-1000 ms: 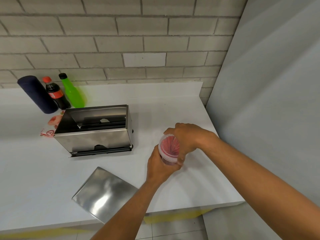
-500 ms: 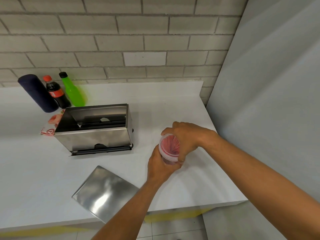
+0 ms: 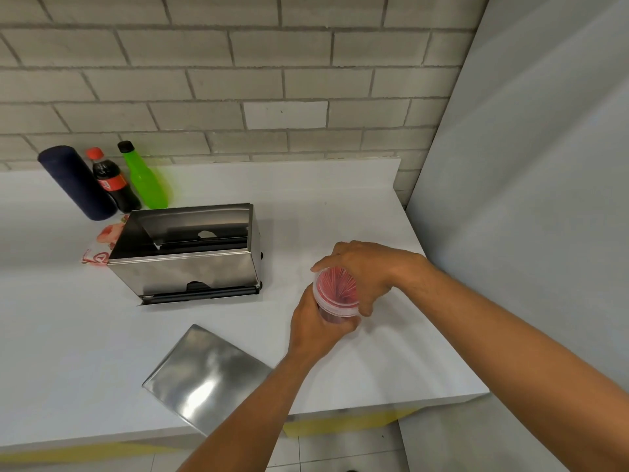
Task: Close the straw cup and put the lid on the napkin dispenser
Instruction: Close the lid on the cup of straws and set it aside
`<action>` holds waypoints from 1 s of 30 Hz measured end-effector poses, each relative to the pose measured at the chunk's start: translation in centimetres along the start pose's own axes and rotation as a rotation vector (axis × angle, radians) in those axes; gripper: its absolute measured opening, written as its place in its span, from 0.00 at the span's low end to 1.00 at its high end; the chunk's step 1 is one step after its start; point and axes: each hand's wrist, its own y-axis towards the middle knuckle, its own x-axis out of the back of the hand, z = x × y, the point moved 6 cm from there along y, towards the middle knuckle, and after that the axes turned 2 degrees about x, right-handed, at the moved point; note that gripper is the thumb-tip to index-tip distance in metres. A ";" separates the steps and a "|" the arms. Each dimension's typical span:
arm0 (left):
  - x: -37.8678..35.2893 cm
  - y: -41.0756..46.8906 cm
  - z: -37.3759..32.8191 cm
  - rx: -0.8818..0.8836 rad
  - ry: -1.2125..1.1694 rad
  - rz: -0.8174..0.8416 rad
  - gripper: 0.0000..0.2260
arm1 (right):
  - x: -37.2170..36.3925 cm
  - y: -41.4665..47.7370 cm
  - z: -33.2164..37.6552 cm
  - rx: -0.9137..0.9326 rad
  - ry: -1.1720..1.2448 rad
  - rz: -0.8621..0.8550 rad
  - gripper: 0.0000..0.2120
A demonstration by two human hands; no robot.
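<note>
A clear straw cup (image 3: 335, 294) full of red straws stands on the white counter, with a clear lid over its top. My left hand (image 3: 318, 327) wraps the cup's body from the near side. My right hand (image 3: 369, 270) curls over the cup's lid from the far right, fingers on the rim. The steel napkin dispenser (image 3: 190, 253) sits open-topped to the left of the cup. Its flat steel lid (image 3: 207, 374) lies on the counter near the front edge, partly behind my left forearm.
A dark blue cylinder (image 3: 76, 182), a cola bottle (image 3: 112, 182) and a green bottle (image 3: 146, 180) stand at the back left by the brick wall. A red-printed napkin pack (image 3: 102, 245) lies behind the dispenser. A grey panel (image 3: 531, 199) borders the counter's right side.
Both hands stay on the cup; my right hand has shifted slightly on the lid. Nothing else has moved.
</note>
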 end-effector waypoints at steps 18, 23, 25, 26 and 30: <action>0.0 0.0 -0.3 0.025 0.016 0.027 0.45 | -0.1 0.3 0.0 -0.056 -0.026 -0.042 0.62; 1.3 -0.7 -1.1 -0.025 0.077 0.093 0.56 | -0.8 -0.4 0.3 -0.067 -0.064 -0.054 0.67; 3.0 -1.3 -1.1 -0.003 0.128 0.040 0.57 | -0.7 -0.8 1.0 -0.039 -0.081 -0.093 0.69; 4.2 -1.6 -0.9 0.016 0.144 -0.006 0.55 | -0.5 -1.0 1.5 -0.013 -0.070 -0.126 0.68; 10.1 -3.2 0.2 0.100 0.224 -0.231 0.40 | -0.2 -1.7 5.0 0.132 0.021 -0.246 0.59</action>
